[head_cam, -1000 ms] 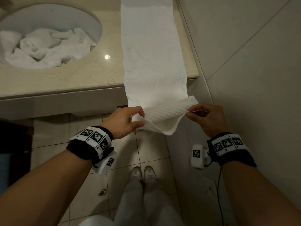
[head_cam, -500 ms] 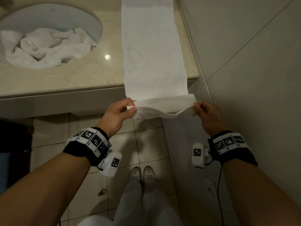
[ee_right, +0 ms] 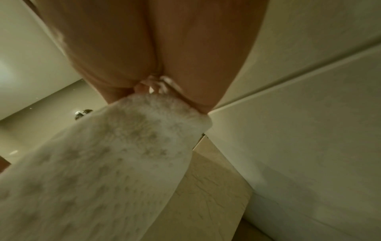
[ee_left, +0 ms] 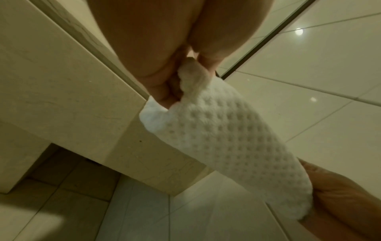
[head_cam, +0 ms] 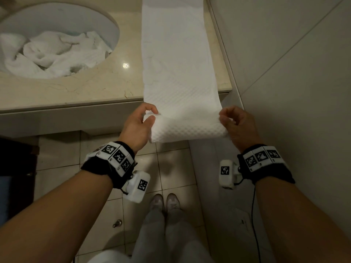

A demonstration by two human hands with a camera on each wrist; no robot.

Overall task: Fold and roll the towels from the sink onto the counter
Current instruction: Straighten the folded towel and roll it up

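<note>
A long white waffle-weave towel (head_cam: 176, 59) lies folded into a narrow strip on the beige counter (head_cam: 76, 92), its near end hanging over the front edge. That end is curled into a small roll (head_cam: 187, 130). My left hand (head_cam: 147, 118) pinches the roll's left end and my right hand (head_cam: 227, 120) pinches its right end. In the left wrist view the roll (ee_left: 222, 146) runs from my left fingers (ee_left: 164, 91) to my right hand (ee_left: 334, 195). In the right wrist view the towel (ee_right: 98, 171) fills the lower left. More white towels (head_cam: 47, 54) lie crumpled in the round sink (head_cam: 112, 27).
A tiled wall (head_cam: 284, 73) stands close on the right, meeting the counter's right end. Below the counter's front edge is tiled floor (head_cam: 171, 168) with my shoes (head_cam: 167, 202). A dark cabinet (head_cam: 15, 177) is at the lower left.
Both hands have lifted the hanging end up toward the counter's edge and turned it over, so the loose folded flap is now a small tight roll.
</note>
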